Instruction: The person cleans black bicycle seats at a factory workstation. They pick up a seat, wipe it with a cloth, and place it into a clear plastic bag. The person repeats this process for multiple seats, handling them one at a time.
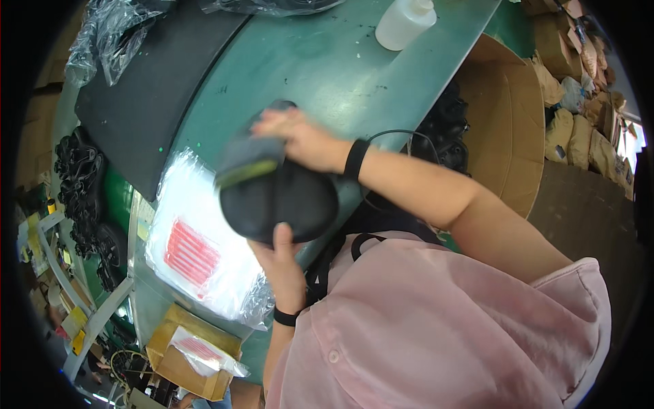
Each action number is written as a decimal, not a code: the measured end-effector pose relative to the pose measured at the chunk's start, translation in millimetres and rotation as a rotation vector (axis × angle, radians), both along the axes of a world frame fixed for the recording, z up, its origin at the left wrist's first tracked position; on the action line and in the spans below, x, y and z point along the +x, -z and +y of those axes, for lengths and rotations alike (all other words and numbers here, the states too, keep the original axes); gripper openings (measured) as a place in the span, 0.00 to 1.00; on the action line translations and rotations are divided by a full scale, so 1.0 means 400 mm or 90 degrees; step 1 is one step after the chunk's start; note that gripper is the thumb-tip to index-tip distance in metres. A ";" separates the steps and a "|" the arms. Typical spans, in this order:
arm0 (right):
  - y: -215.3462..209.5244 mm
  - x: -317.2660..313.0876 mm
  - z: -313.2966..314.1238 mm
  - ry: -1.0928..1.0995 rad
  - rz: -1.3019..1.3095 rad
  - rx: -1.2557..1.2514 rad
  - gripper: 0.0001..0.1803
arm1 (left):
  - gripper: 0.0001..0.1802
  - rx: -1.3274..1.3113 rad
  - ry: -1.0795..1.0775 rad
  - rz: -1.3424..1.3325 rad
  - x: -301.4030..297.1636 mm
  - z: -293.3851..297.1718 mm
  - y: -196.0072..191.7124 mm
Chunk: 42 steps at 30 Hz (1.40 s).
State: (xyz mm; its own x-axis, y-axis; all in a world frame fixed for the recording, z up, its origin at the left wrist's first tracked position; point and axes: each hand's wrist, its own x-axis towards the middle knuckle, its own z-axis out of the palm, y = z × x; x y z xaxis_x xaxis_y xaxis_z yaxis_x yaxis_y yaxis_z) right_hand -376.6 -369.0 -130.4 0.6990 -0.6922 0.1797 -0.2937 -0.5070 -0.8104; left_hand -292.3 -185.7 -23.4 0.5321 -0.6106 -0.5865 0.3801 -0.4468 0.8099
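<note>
My left hand [279,262] supports a rounded black moulded case [286,204] from below, with its thumb pressed against the near edge. The case is held above the table, and a shallow groove runs down its middle. My right hand [296,136] is over the far side of the case, smeared by motion. Under and beside its fingers is a grey cloth-like piece [252,157] with a yellow-green edge, lying against the case. Blur hides how firmly the right fingers grip it.
A stack of clear plastic bags [191,255] with red print lies on the green table [306,68]. Nearby are a black mat [157,88], a white bottle [407,24], and a carton [504,129] beside black parts [443,129]. A smaller box [163,341] stands at lower left.
</note>
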 end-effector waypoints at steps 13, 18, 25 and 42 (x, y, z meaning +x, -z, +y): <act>-0.125 -0.001 0.147 -0.112 -0.108 0.123 0.23 | 0.30 0.032 -0.042 -0.040 0.031 0.040 0.050; 0.060 0.000 -0.056 0.032 -0.086 0.092 0.22 | 0.31 -0.031 0.001 -0.011 0.026 -0.017 0.022; 0.011 -0.044 -0.211 0.203 -0.022 0.221 0.22 | 0.27 -0.083 -0.030 0.100 0.115 -0.014 0.029; -0.050 -0.059 -0.041 0.187 0.112 0.071 0.14 | 0.34 -0.067 0.025 -0.009 0.064 -0.052 0.006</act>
